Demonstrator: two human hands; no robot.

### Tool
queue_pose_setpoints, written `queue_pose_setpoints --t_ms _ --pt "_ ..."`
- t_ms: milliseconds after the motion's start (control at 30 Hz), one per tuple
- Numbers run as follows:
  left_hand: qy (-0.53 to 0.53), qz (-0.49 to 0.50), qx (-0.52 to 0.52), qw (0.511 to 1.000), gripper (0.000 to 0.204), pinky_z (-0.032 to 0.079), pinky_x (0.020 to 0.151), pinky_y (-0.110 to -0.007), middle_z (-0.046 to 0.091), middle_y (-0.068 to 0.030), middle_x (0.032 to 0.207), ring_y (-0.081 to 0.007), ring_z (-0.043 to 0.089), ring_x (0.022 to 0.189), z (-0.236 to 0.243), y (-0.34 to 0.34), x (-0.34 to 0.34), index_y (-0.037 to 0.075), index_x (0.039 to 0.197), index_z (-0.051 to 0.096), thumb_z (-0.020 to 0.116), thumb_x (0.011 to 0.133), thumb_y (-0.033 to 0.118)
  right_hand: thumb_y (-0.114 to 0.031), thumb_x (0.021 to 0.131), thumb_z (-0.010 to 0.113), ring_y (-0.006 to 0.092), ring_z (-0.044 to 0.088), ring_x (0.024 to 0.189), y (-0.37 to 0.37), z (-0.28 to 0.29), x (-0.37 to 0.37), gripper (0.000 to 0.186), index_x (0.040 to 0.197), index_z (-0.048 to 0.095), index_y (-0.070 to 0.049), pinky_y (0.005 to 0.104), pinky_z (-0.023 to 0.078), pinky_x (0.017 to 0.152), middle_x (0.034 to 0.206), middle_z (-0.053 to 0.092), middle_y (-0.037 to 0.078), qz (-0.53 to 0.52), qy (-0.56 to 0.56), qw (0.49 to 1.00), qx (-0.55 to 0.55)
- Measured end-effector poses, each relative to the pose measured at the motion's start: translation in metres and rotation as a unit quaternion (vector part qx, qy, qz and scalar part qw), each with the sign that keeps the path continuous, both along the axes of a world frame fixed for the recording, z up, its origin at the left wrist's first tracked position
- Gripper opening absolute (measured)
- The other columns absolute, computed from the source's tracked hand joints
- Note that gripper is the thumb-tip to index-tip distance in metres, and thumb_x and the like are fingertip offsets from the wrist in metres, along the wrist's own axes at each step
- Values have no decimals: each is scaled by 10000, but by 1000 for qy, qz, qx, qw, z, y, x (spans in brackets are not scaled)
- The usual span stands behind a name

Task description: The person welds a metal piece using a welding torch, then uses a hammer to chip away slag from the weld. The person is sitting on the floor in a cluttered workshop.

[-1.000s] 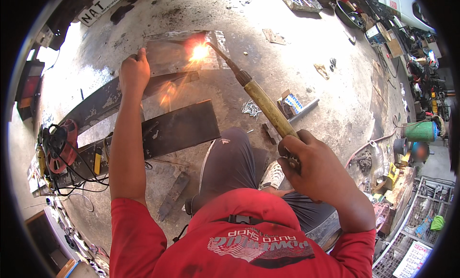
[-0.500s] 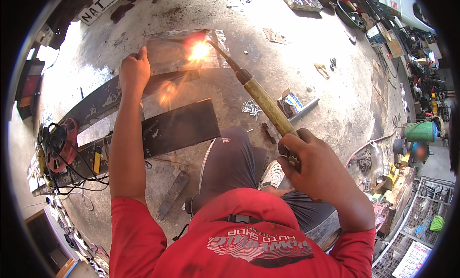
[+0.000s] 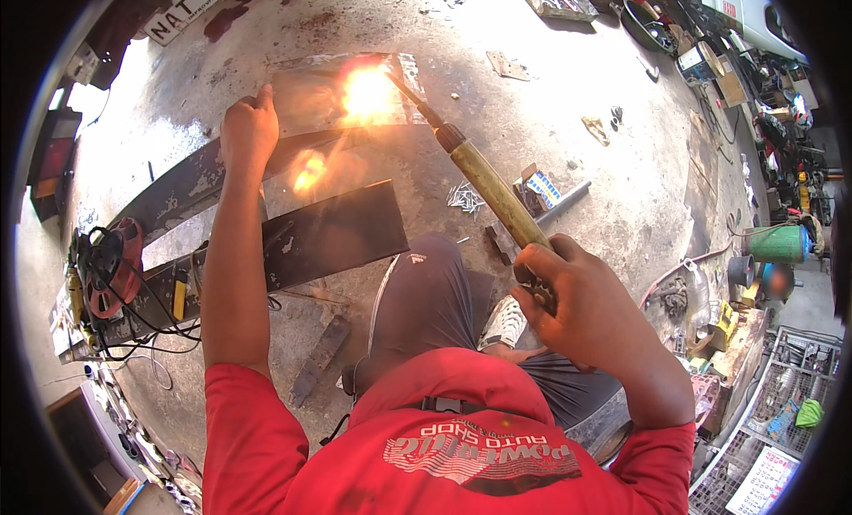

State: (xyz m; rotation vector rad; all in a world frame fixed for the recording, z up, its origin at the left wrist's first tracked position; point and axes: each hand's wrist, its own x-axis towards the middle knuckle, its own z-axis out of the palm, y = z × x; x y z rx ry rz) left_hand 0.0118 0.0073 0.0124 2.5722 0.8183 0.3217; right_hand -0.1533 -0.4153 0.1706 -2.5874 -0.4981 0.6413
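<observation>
My right hand (image 3: 577,302) is closed round the handle of a gas torch (image 3: 497,191), a worn yellowish tube with a thin bent nozzle pointing up and left. At the nozzle's end a bright orange-white flame glare (image 3: 368,94) covers part of a flat metal sheet (image 3: 306,94) and hides the spot being heated. The fingers of my left hand (image 3: 248,133) are closed at the sheet's left edge, thumb up. Below it a long dark curved metal strip (image 3: 191,182) runs under my left forearm. Nearer to me lies a flat dark metal bar (image 3: 337,227).
A red cable reel (image 3: 126,267) with black cords sits at the left. Scattered nails (image 3: 464,198), a small box (image 3: 539,188) and a metal tube (image 3: 568,200) lie right of the bar. A green cylinder (image 3: 772,244) and a wire rack (image 3: 772,400) stand far right.
The glare at the nozzle is larger and brighter, and its orange reflection below has strengthened. Both hands and the torch stay almost in place.
</observation>
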Motion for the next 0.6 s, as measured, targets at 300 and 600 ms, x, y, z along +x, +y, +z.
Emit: queue_pose_setpoints --t_ms 300,600 --pt "14 5 4 1000 618 554 939 -569 763 -304 1099 -503 720 1083 2 -2 -1 -5 1057 797 534 1078 554 -220 1000 706 472 708 859 1 1 0 239 1189 650 -84 561 578 778 989 627 221 3 -3 1000 -6" --pt "-7 -25 3 1000 624 547 958 -570 756 -317 1101 -493 717 1097 -8 7 2 -15 1065 792 567 1058 567 -214 995 708 471 709 854 1 0 0 219 1163 655 -84 566 572 762 976 626 221 -1 -5 1000 5"
